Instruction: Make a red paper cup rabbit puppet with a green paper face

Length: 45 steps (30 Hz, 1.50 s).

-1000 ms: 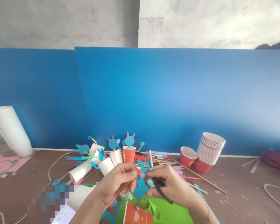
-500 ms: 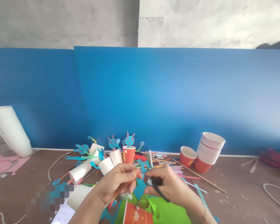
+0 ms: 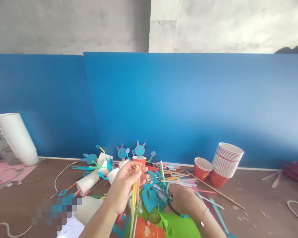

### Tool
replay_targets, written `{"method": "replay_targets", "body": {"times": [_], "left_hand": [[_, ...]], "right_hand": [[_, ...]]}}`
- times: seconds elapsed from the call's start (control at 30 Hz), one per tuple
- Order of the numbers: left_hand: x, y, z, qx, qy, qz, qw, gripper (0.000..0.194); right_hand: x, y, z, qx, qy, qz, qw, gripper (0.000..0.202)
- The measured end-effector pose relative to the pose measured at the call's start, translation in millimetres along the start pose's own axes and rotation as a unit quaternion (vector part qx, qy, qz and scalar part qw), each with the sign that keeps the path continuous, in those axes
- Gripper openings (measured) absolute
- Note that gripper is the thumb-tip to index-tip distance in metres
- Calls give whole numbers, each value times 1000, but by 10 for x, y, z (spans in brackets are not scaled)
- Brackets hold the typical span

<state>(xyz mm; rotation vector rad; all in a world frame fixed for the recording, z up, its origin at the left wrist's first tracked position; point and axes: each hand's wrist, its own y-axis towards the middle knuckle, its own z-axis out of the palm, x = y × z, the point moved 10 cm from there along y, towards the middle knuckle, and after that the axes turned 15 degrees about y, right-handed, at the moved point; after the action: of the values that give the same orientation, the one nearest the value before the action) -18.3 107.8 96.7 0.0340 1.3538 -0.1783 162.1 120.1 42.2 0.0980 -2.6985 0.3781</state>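
Upright between the thumb and fingers of my left hand (image 3: 125, 185) is a small bundle of straws (image 3: 133, 201), yellow, white and orange, their top ends level with the fingertips. My right hand (image 3: 185, 200) is closed around dark-handled scissors (image 3: 170, 203), low over the pile of paper and sticks. Part of the handles is hidden by the fingers. Blue cut paper (image 3: 149, 197) lies between the hands. Below them are a green sheet (image 3: 181, 226) and a red paper cup (image 3: 147, 229), partly out of view. A roll of clear tape (image 3: 134, 203) shows behind the straws.
Cups with blue paper animal faces (image 3: 139, 150) stand or lie at the back left. A red cup (image 3: 202, 168) and a tall cup stack (image 3: 225, 163) stand back right. White cups (image 3: 16, 138) lean at far left. A blue partition (image 3: 176, 105) borders the table.
The scissors have moved away from my left fingers, down toward the pile. My left hand has raised and turned, so the straws now show upright. The view has shifted slightly.
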Motion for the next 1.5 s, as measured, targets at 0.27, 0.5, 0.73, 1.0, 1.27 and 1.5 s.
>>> {"method": "replay_targets", "body": {"times": [0.27, 0.5, 0.73, 1.0, 1.27, 1.5], "left_hand": [[85, 64, -173, -56, -82, -32, 995, 24], [70, 76, -239, -77, -69, -49, 993, 16], [234, 104, -119, -35, -155, -95, 983, 14], [406, 121, 21, -34, -72, -74, 994, 28], [484, 91, 166, 20, -51, -94, 994, 36], [353, 141, 191, 59, 25, -32, 997, 30]], "right_hand": [[-109, 96, 184, 31, -9, 13, 999, 52], [-103, 164, 95, -22, -3, 0, 1000, 59], [-209, 238, 194, 23, 45, -39, 998, 21], [381, -26, -114, 0, 368, -137, 920, 40], [719, -110, 147, 129, 633, -126, 753, 44], [669, -55, 132, 105, 653, -115, 741, 45]]}}
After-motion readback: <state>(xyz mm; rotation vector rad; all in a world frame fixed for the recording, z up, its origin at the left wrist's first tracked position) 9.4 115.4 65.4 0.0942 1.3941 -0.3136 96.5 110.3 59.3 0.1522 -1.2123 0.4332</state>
